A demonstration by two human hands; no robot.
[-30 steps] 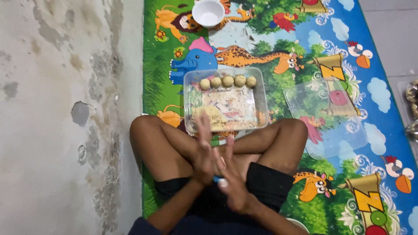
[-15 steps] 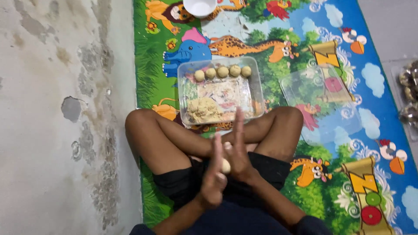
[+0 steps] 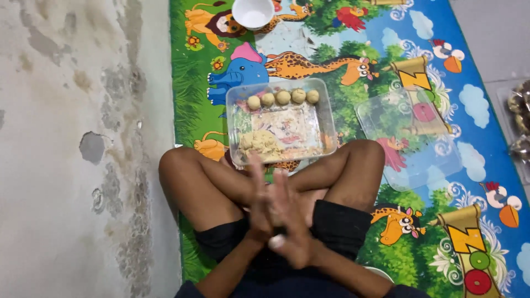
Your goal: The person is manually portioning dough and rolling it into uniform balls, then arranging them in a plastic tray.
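Observation:
My left hand (image 3: pixel 255 194) and my right hand (image 3: pixel 296 227) are pressed palm to palm over my crossed legs, blurred by motion. A small pale dough piece (image 3: pixel 276 241) shows between the palms near the wrists. Just beyond my shins stands a clear plastic container (image 3: pixel 329 115). It holds a row of several round dough balls (image 3: pixel 283 97) along its far side and a rough lump of dough (image 3: pixel 259 143) in its near left corner.
A clear plastic lid (image 3: pixel 411 138) lies to the right of the container on the colourful animal play mat (image 3: pixel 353 77). At the mat's far edge stands a white bowl (image 3: pixel 253 12). Bare stained concrete floor (image 3: pixel 83 138) lies to the left, and packed goods (image 3: pixel 521 118) at the right edge.
My palms have slid against each other with the dough kept between them, and the fingers now point more towards the container. The container and lid have not moved.

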